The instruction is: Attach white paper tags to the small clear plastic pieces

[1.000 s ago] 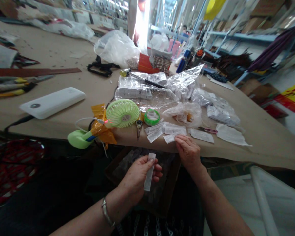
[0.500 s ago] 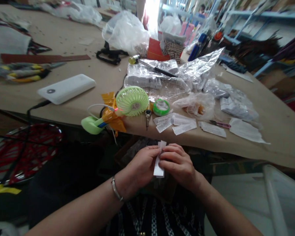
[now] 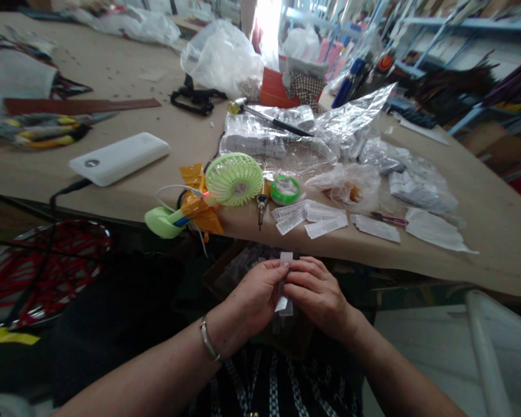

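Over my lap, just below the table's front edge, my left hand [image 3: 260,286] and my right hand [image 3: 319,292] are closed together on a narrow white paper strip [image 3: 283,302]. The left thumb presses on the strip's face, while the right fingers curl against its other side. It looks folded or doubled, with a second layer showing at the lower end. Behind the hands, on the table edge, lie printed white paper labels [image 3: 306,215] and another small stack of labels [image 3: 375,227]. Under the hands a box [image 3: 232,269] holds pale scraps, partly hidden.
A green fan [image 3: 234,179] taped with orange tape, a soldering iron [image 3: 261,211] and a green round container [image 3: 285,190] stand near the table edge. A white power bank [image 3: 120,158] lies left. Plastic bags [image 3: 282,142] and pink-handled snips [image 3: 391,219] lie right.
The paper strip has tilted in my fingers, and its lower layers have spread apart. My left thumb has moved further over it. Both hands stay in nearly the same place.
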Demonstrator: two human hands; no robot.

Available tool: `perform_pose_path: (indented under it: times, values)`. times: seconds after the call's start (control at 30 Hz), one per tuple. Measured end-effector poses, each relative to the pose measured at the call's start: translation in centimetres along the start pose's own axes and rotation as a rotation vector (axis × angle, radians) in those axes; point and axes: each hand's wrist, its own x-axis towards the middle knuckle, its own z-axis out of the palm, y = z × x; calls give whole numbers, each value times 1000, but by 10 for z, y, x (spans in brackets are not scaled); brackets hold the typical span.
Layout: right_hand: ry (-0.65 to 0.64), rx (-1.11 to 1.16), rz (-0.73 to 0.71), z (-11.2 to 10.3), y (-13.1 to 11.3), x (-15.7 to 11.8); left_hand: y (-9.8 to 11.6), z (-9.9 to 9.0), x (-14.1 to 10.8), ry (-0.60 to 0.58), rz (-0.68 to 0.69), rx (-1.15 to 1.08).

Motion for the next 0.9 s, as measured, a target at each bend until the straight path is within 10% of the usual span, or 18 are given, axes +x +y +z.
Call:
perform_pose_path:
  times: [0.13, 0.27, 0.43, 0.9]
  values:
    - [71, -58, 58, -17, 12, -5, 0, -3, 1, 81, -6, 76]
    - [229, -435, 415, -46, 55, -27, 1, -7, 2, 116, -69, 209]
    - [110, -736, 552, -60, 91, -61, -5, -10, 5, 87, -100, 228]
    - [566, -279, 494, -65, 71, -56, 0, -6, 0, 92, -111, 260]
